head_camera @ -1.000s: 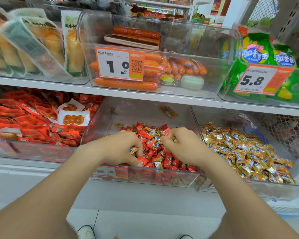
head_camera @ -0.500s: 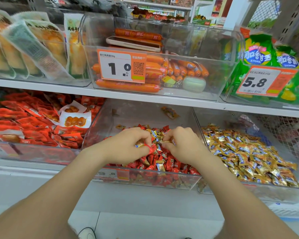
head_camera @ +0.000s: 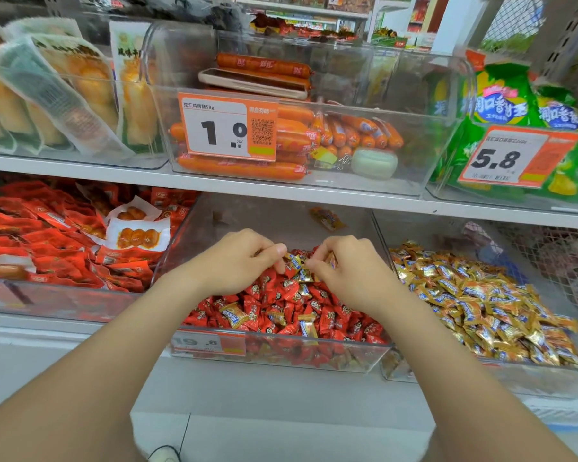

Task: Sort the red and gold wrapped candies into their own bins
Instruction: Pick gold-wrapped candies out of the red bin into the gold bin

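Shop shelving fills the view, with a white shelf (head_camera: 314,195) running across it and clear plastic bins above and below. On the lower level, the middle bin (head_camera: 281,356) holds a heap of red candies (head_camera: 334,323) with stray gold ones (head_camera: 234,315) scattered through it. The right bin (head_camera: 447,378), just beside it, is piled with gold candies (head_camera: 481,305) only.

Both hands are over the back of the middle bin's heap, close together but not touching. The left hand (head_camera: 237,261) has its fingers curled, its thumb tip at the top of the pile, and a scrap of gold wrapper shows under the fingers; it seems to be pinching a gold candy, though the curled fingers hide most of it. The right hand (head_camera: 351,265) is also curled, gripping a gold candy whose wrapper pokes out beside the thumb. Another gold piece (head_camera: 294,261) lies on the heap between the two thumbs.

To the left, a third bin is full of red snack packets (head_camera: 47,241). Above the shelf, a bin of orange sausages (head_camera: 241,170) carries a price tag (head_camera: 227,128) reading 1.0, and a phone (head_camera: 252,83) lies on top of the sausages. Green bags (head_camera: 501,105) sit in the upper right bin behind a 5.8 tag (head_camera: 504,160). A shoe tip (head_camera: 162,455) shows on the floor.
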Available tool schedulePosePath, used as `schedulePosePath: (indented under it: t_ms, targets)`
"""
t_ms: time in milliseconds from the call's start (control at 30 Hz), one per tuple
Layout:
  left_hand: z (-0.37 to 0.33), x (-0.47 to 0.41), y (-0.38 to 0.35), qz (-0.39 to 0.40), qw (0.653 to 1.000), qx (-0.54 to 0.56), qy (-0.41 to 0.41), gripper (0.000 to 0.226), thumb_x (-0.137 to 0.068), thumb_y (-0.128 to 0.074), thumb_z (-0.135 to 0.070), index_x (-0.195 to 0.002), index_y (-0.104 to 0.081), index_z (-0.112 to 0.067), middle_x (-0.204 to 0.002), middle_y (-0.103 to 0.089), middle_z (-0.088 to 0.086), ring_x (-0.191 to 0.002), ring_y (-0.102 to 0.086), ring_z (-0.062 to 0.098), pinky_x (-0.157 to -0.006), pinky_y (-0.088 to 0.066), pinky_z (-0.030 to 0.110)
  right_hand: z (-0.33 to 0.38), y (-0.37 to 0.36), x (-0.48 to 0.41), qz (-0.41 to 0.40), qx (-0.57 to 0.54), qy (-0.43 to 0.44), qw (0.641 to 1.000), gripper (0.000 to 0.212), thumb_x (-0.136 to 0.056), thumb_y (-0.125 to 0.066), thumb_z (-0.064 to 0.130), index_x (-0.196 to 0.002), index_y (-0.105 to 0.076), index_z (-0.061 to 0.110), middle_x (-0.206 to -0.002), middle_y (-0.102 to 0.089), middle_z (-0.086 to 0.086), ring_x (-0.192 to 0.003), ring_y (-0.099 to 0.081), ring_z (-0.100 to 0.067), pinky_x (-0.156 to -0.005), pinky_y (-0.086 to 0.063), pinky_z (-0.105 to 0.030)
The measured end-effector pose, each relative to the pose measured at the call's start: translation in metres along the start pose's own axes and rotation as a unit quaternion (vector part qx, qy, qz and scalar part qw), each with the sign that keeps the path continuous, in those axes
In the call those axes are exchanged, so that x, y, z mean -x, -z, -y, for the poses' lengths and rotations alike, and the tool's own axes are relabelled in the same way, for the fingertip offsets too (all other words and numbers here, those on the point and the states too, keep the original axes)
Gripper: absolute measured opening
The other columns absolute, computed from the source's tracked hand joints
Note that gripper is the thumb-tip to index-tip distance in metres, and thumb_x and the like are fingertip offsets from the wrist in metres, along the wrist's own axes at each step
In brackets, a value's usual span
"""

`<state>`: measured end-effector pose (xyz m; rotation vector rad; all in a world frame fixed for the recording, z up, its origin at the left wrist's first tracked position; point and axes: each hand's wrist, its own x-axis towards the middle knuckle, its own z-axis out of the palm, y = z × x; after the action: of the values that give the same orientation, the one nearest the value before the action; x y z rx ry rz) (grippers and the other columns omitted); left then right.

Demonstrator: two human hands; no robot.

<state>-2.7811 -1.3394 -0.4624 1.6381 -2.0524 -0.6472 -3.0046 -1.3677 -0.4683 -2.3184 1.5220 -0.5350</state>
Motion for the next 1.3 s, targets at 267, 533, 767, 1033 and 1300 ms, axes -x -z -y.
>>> schedulePosePath:
  t_ms: [267, 533, 767, 1033, 1300]
  targets:
    - [0.014, -0.052, -0.018, 0.001, 0.992, -0.127, -0.027, 0.042, -0.108, -0.046, -0.015, -0.149, -0.055, -0.021, -0.15, -0.056, 0.007, -0.142, -0.048, 0.024, -0.117, -0.039, 0.035, 0.006, -0.005, -0.018, 0.111, 0.157, 0.021, 0.981, 0.057, -0.094, -0.065, 0.064, -0.139, -0.061, 0.029, -0.124, -0.069, -0.009, -0.114, -0.065, -0.038, -0.089, -0.053, -0.045]
    - [0.01, -0.065, -0.02, 0.148, 0.982, -0.114, -0.038, 0.015, -0.1, -0.067, -0.042, -0.111, -0.068, -0.033, -0.112, -0.063, -0.011, -0.104, -0.058, 0.015, -0.085, -0.045, 0.035, -0.002, -0.012, -0.033, 0.163, 0.152, 0.035, 0.974, 0.037, -0.091, -0.072, 0.058, -0.109, -0.068, 0.026, -0.099, -0.061, -0.003, -0.092, -0.063, -0.028, -0.079, -0.054, -0.041]
    - [0.013, -0.047, -0.016, 0.045, 0.994, -0.071, -0.07, 0.008, -0.099, -0.068, -0.038, -0.098, -0.065, -0.031, -0.089, -0.062, -0.017, -0.085, -0.056, 0.0, -0.066, -0.036, 0.019, -0.011, 0.003, -0.025, 0.104, 0.045, 0.038, 0.993, 0.026, -0.094, -0.06, 0.045, -0.082, -0.073, 0.025, -0.067, -0.065, 0.004, -0.065, -0.06, -0.01, -0.069, -0.056, -0.038]
    - [0.005, -0.012, 0.002, -0.029, 0.999, 0.011, -0.041, 0.023, -0.103, -0.049, -0.021, -0.093, -0.069, -0.029, -0.056, -0.06, -0.008, -0.045, -0.044, 0.006, -0.048, -0.036, 0.023, -0.013, 0.019, -0.007, 0.027, -0.061, 0.04, 0.997, 0.023, -0.101, -0.053, 0.027, -0.091, -0.074, 0.022, -0.053, -0.061, 0.004, -0.039, -0.045, -0.006, -0.045, -0.033, -0.017]
    - [0.004, 0.009, -0.001, -0.003, 1.0, 0.003, 0.009, 0.053, -0.104, -0.056, -0.051, -0.075, -0.06, -0.006, -0.058, -0.065, -0.003, -0.049, -0.062, 0.015, -0.056, -0.053, 0.034, -0.008, 0.002, -0.005, 0.163, 0.118, 0.095, 0.975, 0.047, -0.102, -0.058, 0.052, -0.148, -0.053, 0.044, -0.122, -0.073, 0.011, -0.112, -0.067, -0.015, -0.097, -0.055, -0.041]
